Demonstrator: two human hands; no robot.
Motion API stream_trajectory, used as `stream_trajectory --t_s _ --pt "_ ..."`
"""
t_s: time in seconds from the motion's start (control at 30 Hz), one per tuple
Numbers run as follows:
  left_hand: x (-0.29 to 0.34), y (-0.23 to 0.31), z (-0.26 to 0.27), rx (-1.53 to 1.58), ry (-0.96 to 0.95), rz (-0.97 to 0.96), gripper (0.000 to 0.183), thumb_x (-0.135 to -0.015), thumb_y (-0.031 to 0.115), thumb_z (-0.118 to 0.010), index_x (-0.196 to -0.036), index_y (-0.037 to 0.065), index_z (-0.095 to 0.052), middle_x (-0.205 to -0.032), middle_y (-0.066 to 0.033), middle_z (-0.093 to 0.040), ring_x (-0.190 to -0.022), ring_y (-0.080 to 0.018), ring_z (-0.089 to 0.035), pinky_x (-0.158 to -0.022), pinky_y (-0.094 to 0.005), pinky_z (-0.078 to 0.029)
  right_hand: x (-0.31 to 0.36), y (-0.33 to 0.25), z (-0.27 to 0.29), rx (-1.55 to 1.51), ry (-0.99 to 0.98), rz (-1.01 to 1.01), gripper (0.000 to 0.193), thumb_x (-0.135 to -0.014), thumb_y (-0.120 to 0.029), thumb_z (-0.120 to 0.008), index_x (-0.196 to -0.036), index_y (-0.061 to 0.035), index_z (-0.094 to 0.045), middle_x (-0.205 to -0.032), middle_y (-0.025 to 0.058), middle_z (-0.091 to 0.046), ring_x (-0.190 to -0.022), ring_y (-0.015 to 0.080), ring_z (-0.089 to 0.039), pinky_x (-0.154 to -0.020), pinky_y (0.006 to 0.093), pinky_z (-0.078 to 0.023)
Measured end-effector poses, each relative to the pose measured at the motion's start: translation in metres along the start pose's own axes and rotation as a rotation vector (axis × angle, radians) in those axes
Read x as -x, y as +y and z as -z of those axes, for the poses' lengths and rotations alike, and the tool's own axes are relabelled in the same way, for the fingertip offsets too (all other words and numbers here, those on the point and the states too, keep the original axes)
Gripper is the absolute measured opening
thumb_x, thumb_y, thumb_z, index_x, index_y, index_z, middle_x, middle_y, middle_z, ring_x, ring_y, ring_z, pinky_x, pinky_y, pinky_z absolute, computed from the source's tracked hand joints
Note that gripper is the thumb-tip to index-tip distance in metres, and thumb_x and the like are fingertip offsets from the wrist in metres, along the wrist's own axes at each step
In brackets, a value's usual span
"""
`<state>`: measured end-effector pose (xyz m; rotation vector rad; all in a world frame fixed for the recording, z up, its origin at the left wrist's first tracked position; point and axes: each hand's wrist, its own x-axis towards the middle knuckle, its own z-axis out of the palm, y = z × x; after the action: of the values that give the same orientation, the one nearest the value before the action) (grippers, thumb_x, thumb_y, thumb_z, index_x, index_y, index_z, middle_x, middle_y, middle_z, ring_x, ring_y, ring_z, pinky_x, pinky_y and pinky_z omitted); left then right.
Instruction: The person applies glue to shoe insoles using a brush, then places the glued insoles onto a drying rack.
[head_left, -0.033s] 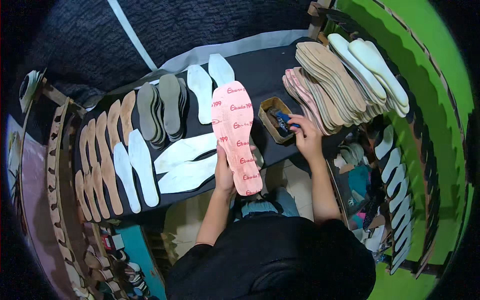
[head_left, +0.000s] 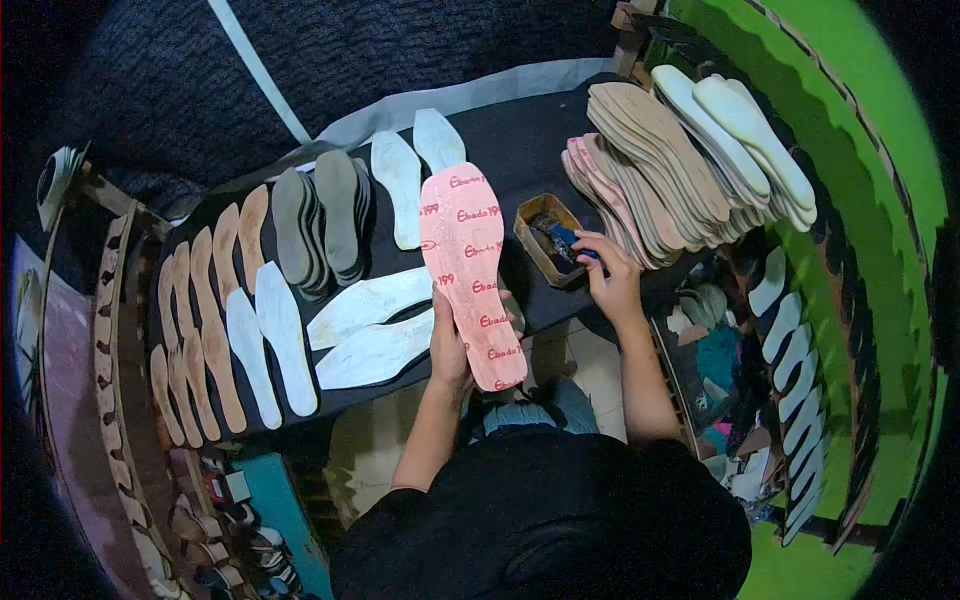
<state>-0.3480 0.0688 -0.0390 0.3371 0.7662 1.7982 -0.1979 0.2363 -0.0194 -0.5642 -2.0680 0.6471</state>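
Note:
My left hand [head_left: 450, 345] grips a pink insole [head_left: 468, 275] with red printing by its narrow middle, its wide end pointing away from me. The printed face is turned up and looks slightly glossy. To the right, my right hand [head_left: 613, 282] is closed on a blue-handled brush [head_left: 566, 242]; its working end is down in a small tan box [head_left: 533, 256], where dark residue coats the inside. Just left of the pink insole, two white insoles [head_left: 385, 345] lie on the black-covered table [head_left: 545, 125].
Grey insole stacks [head_left: 340, 215], brown insoles [head_left: 218, 350] and more white insoles [head_left: 287, 335] occupy the table's left. At right stand tall stacks of beige insoles [head_left: 660, 150], pink-edged ones and thick white ones [head_left: 750, 150]. Racks [head_left: 795, 400] flank both sides; scraps [head_left: 715, 360] fill a low container at right.
My right hand and the brush have shifted slightly toward me within the box. The pink insole stays in my left hand, almost unmoved.

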Motion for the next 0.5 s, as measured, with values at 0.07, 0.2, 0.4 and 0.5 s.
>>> stream_trajectory --t_s 0.07,0.2,0.4,0.5 --pt "-0.005 -0.002 -0.008 0.014 -0.007 0.000 0.069 -0.090 0.060 -0.019 -0.123 0.003 -0.040 -0.106 -0.0153 -0.055 -0.083 -0.0248 -0.060 -0.068 -0.0426 -0.055 0.004 0.000 0.003 -0.013 0.002 -0.052 0.025 -0.074 0.013 -0.051 -0.093 -0.0007 -0.060 -0.102 0.0149 -0.061 -0.092 0.0283 -0.059 -0.074 0.0324 -0.051" --pt "-0.007 -0.013 -0.025 0.060 -0.084 -0.007 0.067 -0.091 0.058 -0.020 -0.126 0.004 -0.036 -0.111 -0.0164 -0.053 -0.090 -0.0268 -0.059 -0.075 -0.0457 -0.053 0.020 -0.005 0.019 0.248 -0.013 -0.063 0.026 -0.074 -0.006 -0.064 -0.100 -0.0075 -0.061 -0.113 0.0140 -0.055 -0.104 0.0320 -0.050 -0.090 0.0399 -0.039" --pt "-0.008 -0.044 -0.051 0.154 -0.211 -0.013 0.054 -0.093 0.048 -0.031 -0.136 0.024 -0.010 -0.119 -0.0205 -0.047 -0.096 -0.0343 -0.057 -0.081 -0.0518 -0.049 0.052 -0.042 0.058 0.163 0.037 -0.112 0.031 -0.081 -0.019 -0.061 -0.108 -0.0057 -0.058 -0.114 0.0158 -0.053 -0.105 0.0350 -0.049 -0.093 0.0403 -0.037" --pt "-0.004 -0.069 -0.081 0.089 -0.283 0.015 0.053 -0.093 0.048 -0.031 -0.136 0.024 -0.010 -0.120 -0.0207 -0.047 -0.098 -0.0342 -0.057 -0.081 -0.0497 -0.050 0.083 -0.072 0.098 0.016 0.051 -0.291 0.057 -0.073 -0.031 -0.070 -0.119 -0.0037 -0.050 -0.116 0.0155 -0.052 -0.097 0.0282 -0.055 -0.084 0.0363 -0.044"
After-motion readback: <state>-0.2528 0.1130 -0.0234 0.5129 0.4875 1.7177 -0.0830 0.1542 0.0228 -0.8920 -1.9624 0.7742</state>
